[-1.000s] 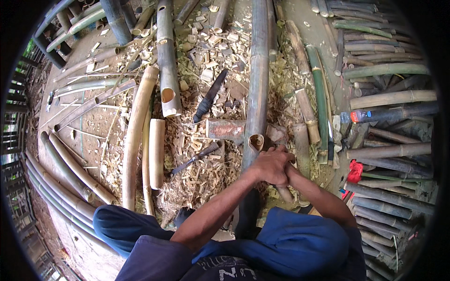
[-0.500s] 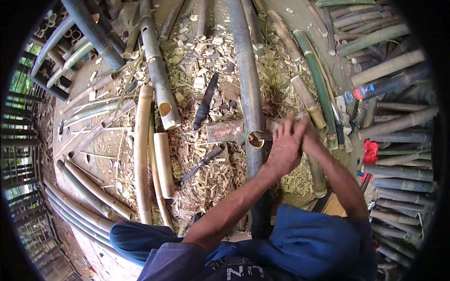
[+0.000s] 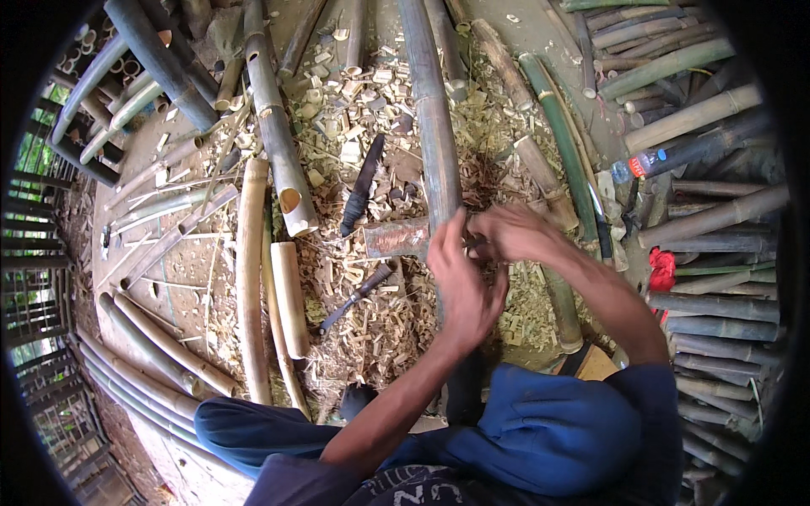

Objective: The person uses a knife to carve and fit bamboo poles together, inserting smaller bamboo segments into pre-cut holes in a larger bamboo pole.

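Moved: the left hand (image 3: 467, 291) has gone from the right side of the big pole onto it, and the right hand (image 3: 509, 234) has come apart from it and in toward the pole.
Big bamboo pole (image 3: 439, 152): gray, running down the middle and over a log (image 3: 395, 239); the hands hide part of its near end.
Left fingers: stretched over the pole, with the thumb spread away; I can't tell if they grip it.
Right fingers: bent and blurry, just beside the pole; I can't tell if they pinch anything.
Between the hands: a small dark thing (image 3: 475, 244), too blurry to name.
Left of the pole: a black knife (image 3: 364, 185) above the log, and a smaller knife (image 3: 359, 295) below it.
Ground: wood chips (image 3: 350, 126) all about.
Farther left: a short pale bamboo piece (image 3: 289, 299) beside a long pale pole (image 3: 252, 287).
Far right: a bamboo pile (image 3: 717, 308), a bottle (image 3: 639, 165) and something red (image 3: 661, 270).
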Motion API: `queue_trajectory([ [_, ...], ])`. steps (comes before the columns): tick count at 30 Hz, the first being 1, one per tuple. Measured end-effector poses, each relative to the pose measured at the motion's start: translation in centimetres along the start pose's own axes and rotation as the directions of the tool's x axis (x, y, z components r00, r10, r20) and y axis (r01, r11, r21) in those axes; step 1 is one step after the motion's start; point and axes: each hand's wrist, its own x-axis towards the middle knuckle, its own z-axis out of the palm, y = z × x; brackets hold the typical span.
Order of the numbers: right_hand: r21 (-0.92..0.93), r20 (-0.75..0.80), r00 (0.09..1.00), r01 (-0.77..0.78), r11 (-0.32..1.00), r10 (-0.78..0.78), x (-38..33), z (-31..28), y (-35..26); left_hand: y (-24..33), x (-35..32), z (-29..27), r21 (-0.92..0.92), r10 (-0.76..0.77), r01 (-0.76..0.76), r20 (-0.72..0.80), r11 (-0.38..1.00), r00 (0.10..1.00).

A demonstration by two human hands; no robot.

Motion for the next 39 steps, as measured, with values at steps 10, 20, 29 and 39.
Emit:
queue_trajectory([
  [10,0.828,-0.055,0.998,0.023,-0.560,-0.040,-4.1,15.5,-7.7,-1.0,-6.8,-10.1,0.563,-0.545,0.241,0.467,0.791,0.696],
  [20,0.317,-0.159,0.987,0.022,-0.948,-0.030,1.8,12.4,-9.7,-2.1,11.1,-12.0,0.557,-0.394,-0.475,0.826,0.681,0.404],
  [29,0.740,0.159,0.986,-0.154,-0.655,-0.053,2.2,13.5,-8.2,-7.9,1.7,-12.0,0.487,-0.560,0.281,0.762,0.827,0.327],
  [39,0.902,-0.060,0.951,-0.079,0.425,0.304,-0.1,12.9,-3.0,-2.4,-9.9,0.5,0.204,-0.678,0.662,0.404,0.721,0.614],
])
